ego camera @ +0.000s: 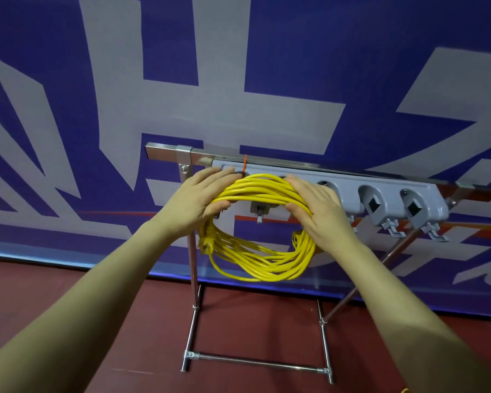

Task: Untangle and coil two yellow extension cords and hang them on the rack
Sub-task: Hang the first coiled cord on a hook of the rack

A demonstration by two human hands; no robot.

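As both hands grip it, the yellow cord (262, 222) hangs neatly coiled.

I see a bright yellow cord (260, 191) under my fingers (298, 185). Beyond them sits a grey holder (349, 191) with an orange tie (244, 163), backed by a blue-and-grey banner (267, 66).

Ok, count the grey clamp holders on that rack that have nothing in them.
2 in plain view: one empty grey plastic clamp holder right of the coiled yellow extension cord, another at the rack's far right end. The hands and cord may hide others.
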